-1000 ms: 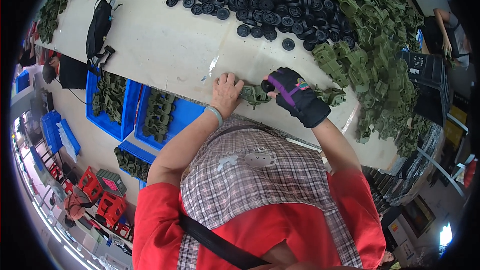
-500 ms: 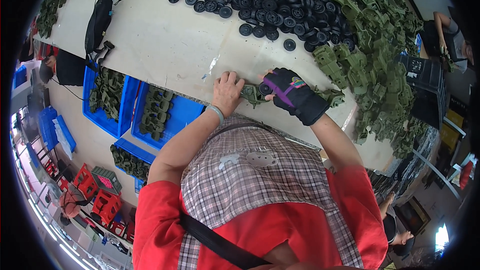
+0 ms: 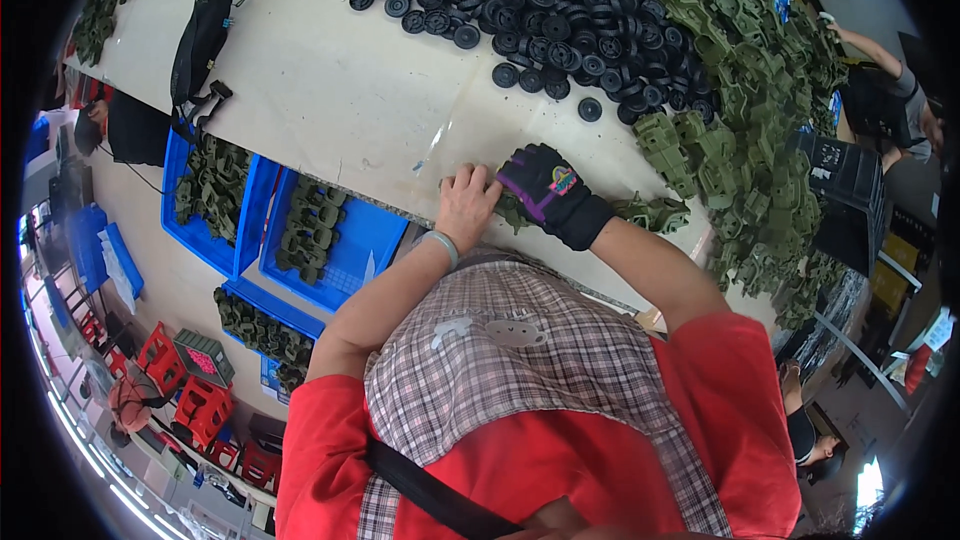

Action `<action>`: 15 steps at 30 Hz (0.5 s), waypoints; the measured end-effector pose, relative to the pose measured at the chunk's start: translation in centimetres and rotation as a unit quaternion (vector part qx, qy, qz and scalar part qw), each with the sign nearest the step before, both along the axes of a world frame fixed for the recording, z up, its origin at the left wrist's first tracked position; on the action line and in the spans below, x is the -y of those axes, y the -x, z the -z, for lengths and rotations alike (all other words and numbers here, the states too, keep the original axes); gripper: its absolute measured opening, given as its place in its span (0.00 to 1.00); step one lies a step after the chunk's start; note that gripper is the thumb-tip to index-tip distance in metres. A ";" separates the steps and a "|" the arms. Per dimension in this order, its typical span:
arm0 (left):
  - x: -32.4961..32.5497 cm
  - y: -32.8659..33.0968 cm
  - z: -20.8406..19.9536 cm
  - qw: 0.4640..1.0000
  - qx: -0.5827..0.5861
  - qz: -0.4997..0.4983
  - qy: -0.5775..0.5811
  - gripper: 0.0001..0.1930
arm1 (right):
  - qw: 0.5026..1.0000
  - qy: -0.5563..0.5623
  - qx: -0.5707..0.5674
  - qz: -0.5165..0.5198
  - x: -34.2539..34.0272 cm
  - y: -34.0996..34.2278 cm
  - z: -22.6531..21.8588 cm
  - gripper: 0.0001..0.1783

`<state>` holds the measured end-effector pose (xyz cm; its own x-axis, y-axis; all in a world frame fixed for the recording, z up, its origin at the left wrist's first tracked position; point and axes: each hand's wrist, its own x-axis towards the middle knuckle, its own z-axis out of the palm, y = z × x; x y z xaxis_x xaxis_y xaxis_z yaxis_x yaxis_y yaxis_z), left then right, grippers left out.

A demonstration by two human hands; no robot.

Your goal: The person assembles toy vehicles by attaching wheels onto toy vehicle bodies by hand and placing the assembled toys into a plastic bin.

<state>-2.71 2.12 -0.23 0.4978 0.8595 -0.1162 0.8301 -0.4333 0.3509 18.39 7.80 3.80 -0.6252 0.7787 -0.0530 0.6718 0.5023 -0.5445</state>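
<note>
At the near edge of the table, an olive-green plastic toy vehicle part [image 3: 512, 212] shows only in a small patch between my hands. My bare left hand [image 3: 467, 202] has its fingers closed at the part's left end. My right hand [image 3: 543, 186], in a black and purple fingerless glove, is folded over the part with its knuckles up. It covers most of the part, and any wheel under it is hidden. Just right of my right wrist lies another green plastic part [image 3: 652, 213].
Black toy wheels [image 3: 555, 25] are heaped at the far middle, with a loose wheel [image 3: 590, 110] nearer. A large pile of green parts [image 3: 760, 140] covers the right side. Blue bins [image 3: 350, 275] with green parts stand below the table's left edge. A black pouch [image 3: 200, 45] lies far left.
My right hand has moved left and turned palm down over the green part, hiding the black wheel that showed at its fingers. My left hand has shifted slightly right, now touching the right.
</note>
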 end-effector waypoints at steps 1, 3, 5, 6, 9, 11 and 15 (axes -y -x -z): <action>0.0 0.0 0.1 1.000 0.001 0.001 0.000 0.27 | 0.999 -0.007 -0.007 -0.049 -0.1 0.1 -0.2 0.17; 0.0 -0.1 0.3 1.000 0.011 -0.007 0.006 0.26 | 0.999 0.011 -0.005 -0.034 0.1 0.4 0.0 0.17; 0.2 0.0 0.5 1.000 0.010 -0.005 -0.002 0.26 | 0.976 0.059 -0.024 0.207 1.3 0.7 0.9 0.17; 0.2 0.1 0.6 1.000 0.008 -0.006 -0.011 0.26 | 0.956 0.082 -0.051 0.278 1.6 1.1 0.8 0.18; 0.1 -0.1 0.7 0.999 0.025 -0.007 -0.021 0.26 | 0.982 0.049 0.026 0.179 1.0 0.8 -0.1 0.20; 0.1 -0.2 0.4 0.999 0.032 -0.011 -0.012 0.26 | 0.992 0.037 0.017 0.117 0.1 0.3 0.0 0.20; -0.1 -0.3 0.1 1.000 0.016 -0.009 0.007 0.29 | 0.995 0.054 -0.009 0.078 -0.1 -0.1 0.3 0.22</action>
<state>-2.44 2.19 -0.38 0.4864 0.8665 -0.1120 0.8255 -0.4138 0.3837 18.50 7.86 3.49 -0.4983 0.8568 -0.1326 0.7272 0.3298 -0.6020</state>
